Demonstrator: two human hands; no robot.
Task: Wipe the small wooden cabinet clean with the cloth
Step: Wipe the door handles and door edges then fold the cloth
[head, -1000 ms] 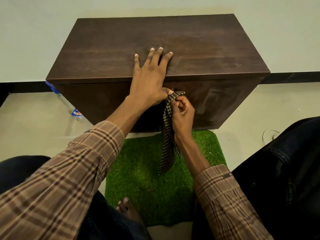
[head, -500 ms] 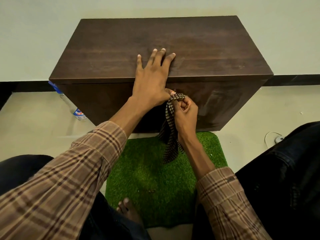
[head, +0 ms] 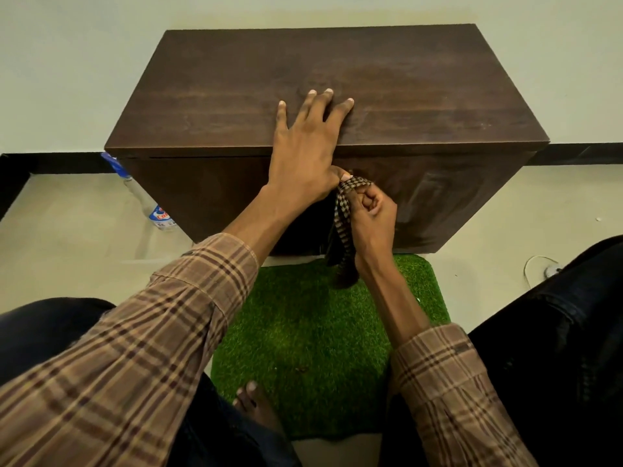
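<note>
The small dark wooden cabinet (head: 421, 92) stands on the floor against a pale wall. My left hand (head: 303, 150) lies flat on its top near the front edge, fingers straight and spread. My right hand (head: 372, 219) grips a checked brown-and-cream cloth (head: 342, 227) against the upper middle of the cabinet's front face, just under the left palm. The cloth's loose end hangs down to the top edge of the green mat.
A green artificial-grass mat (head: 303, 335) lies on the floor in front of the cabinet. A clear bottle with a blue cap (head: 148, 205) leans by the cabinet's left side. A white cable (head: 539, 267) lies on the floor at the right. My knees flank the mat.
The hanging end of the cloth has been drawn upward and gathered shorter in my right hand. My left hand stays flat on the top. The camera view shifted slightly.
</note>
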